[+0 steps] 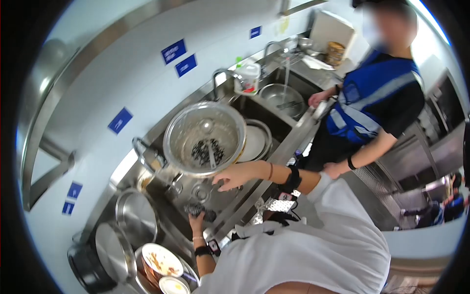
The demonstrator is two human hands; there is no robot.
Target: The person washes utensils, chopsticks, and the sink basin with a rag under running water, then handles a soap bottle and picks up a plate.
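Note:
My left hand (197, 223) is down in the near sink (227, 208), its fingers closed around a dark steel wool scrubber (194, 209). A second dark lump touches or joins it on the right; I cannot tell which. My right hand (238, 175) hangs over the same sink, just below the rim of a large steel pot (183, 125). Its fingers are parted with nothing seen in them. The pot is tilted toward me and holds dark wet bits (199, 151) and a light-coloured utensil handle (212, 156).
Steel pans (137, 213) lean at the left beside a black pot (88, 269) and food-stained plates (161, 259). White plates (252, 142) sit in the middle sink. Water runs into a steel bowl (281, 98) in the far sink. A co-worker in a blue vest (360, 100) stands there.

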